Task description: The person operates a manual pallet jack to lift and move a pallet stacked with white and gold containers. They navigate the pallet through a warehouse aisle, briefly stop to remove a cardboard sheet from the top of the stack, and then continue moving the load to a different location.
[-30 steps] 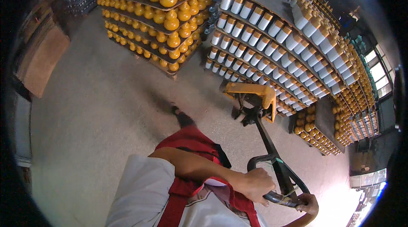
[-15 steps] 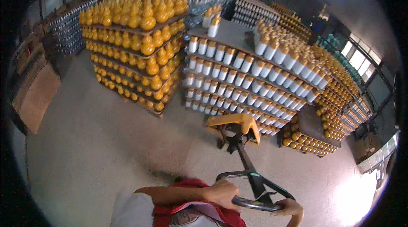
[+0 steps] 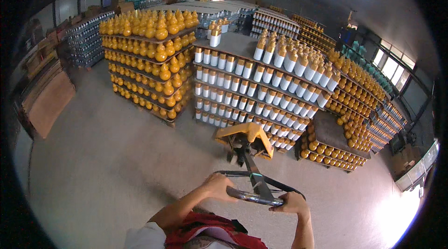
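Left hand (image 3: 220, 186) and right hand (image 3: 290, 202) clench black loop handle (image 3: 255, 196) to steer | yellow steel pallet jack (image 3: 246, 139) (forks hidden) | under stacked white-and-gold bottles (image 3: 261, 90)

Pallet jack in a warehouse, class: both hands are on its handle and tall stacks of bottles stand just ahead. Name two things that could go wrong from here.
1. The yellow pallet jack is under the stack of white bottles; a jerk or tilt might topple the loosely layered tiers.
2. The left hand and right hand grip the handle loop close to the body, so a sudden roll back could hit the person.
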{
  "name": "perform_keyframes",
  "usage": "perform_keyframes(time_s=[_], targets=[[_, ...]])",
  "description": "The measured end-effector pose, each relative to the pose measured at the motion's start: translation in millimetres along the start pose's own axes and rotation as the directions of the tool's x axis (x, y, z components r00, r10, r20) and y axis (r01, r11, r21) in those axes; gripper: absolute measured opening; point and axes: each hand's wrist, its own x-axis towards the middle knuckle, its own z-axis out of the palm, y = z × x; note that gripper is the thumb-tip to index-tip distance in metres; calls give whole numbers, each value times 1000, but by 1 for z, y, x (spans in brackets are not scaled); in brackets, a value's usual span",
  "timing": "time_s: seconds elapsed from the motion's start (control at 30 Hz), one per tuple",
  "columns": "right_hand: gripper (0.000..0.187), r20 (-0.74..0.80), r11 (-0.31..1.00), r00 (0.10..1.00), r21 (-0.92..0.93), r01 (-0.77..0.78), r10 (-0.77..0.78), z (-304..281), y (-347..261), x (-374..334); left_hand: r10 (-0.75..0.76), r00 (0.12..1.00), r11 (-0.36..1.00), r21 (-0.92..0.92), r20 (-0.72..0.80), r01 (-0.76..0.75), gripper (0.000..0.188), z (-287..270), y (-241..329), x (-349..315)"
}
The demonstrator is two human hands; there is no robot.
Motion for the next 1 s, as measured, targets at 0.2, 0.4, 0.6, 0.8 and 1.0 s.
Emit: perform_keyframes(time_s=[0.2, 0.4, 0.6, 0.8, 1.0], targets=[[51, -59, 1000, 998, 7, -1, 2, 3, -62, 6, -32, 999, 995, 89, -25, 34, 40, -21, -31, -37], [40, -121, 999, 992, 26, 22, -19, -15, -144, 49, 70, 985, 998, 16, -161, -68, 28, -91, -80, -59], [37, -29, 998, 1000, 57, -8, 9, -45, -193, 100, 97, 983, 993, 88, -158, -84, 30, -136, -149, -47], [36, -28, 992, 999, 121, 36, -33, -73, -219, 146, 34, 999, 985, 166, 36, -39, 42, -197, -182, -27], [46, 46, 968, 986, 203, 148, -160, -100, -198, 152, -235, 817, 792, -383, 527, 475, 63, -236, -162, 6]])
